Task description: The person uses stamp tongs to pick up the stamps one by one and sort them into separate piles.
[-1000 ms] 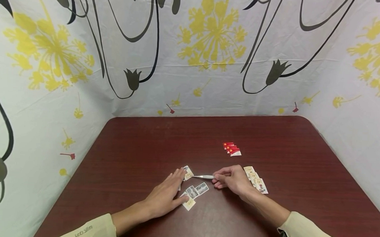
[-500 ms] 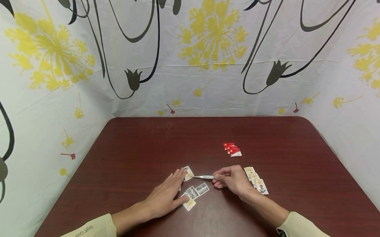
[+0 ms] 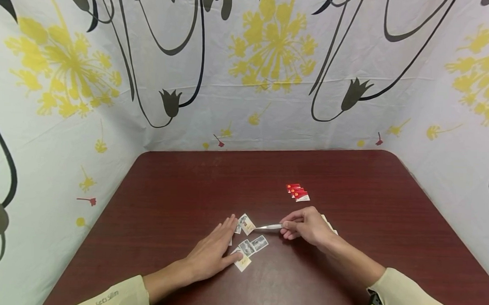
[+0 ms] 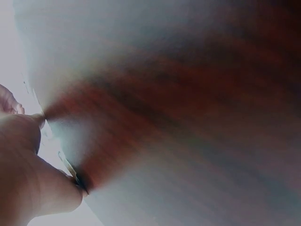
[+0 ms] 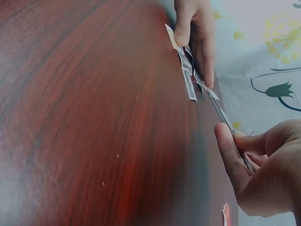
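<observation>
My right hand point(image 3: 308, 228) pinches silver tweezers point(image 3: 271, 227) between thumb and fingers. Their tips meet the lower right corner of a cream stamp point(image 3: 247, 224), which looks tilted up in the right wrist view. A grey stamp point(image 3: 238, 228) shows partly beside it, near my left fingertips. My left hand point(image 3: 209, 251) lies with fingers stretched out over the table, its thumb pressing a cream stamp point(image 3: 244, 264). Two grey picture stamps point(image 3: 259, 243) lie overlapping just above that thumb. In the right wrist view the tweezers point(image 5: 218, 111) reach toward the stamps by the left hand point(image 5: 195, 28).
Several red-and-white stamps point(image 3: 298, 192) overlap in a row farther back on the dark red table point(image 3: 210, 183). Another row of cream stamps point(image 3: 329, 223) lies mostly hidden behind my right hand. Patterned white cloth point(image 3: 237, 120) encloses the far side and both flanks.
My right hand and the tweezers have moved slightly right, and the cream stamp at their tips has shifted with them, baring more of the grey stamp. The left hand stays put.
</observation>
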Demonstrator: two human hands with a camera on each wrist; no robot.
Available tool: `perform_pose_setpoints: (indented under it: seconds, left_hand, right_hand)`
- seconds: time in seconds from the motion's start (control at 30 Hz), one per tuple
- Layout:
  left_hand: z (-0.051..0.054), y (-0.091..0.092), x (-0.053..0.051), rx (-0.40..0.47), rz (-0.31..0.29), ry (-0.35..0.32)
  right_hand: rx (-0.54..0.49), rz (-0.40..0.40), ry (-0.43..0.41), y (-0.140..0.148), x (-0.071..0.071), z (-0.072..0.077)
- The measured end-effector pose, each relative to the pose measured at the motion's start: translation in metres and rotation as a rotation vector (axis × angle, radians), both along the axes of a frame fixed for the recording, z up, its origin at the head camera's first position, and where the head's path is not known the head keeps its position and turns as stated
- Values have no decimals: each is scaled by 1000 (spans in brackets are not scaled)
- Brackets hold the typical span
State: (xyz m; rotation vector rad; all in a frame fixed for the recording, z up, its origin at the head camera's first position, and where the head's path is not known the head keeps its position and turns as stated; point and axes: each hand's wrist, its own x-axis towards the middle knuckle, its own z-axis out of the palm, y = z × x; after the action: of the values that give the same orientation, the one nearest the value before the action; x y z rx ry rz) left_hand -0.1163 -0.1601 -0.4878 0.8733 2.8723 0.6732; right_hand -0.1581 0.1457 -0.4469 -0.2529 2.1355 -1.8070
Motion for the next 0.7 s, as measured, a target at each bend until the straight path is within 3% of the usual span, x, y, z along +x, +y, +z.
perform_pose_setpoints:
  seconds: [0.17,0.47,0.7]
  left_hand:
    - [0,0,0,-4,-5,-2]
    - [0,0,0,-13,-26,11]
    - [-1,-1,-1,-11,-48,24]
  right_hand:
    - [48,46,-9,5,-1,4]
    - [141,148,66,7,-8,16]
    - [183,155,78,2,-13,15]
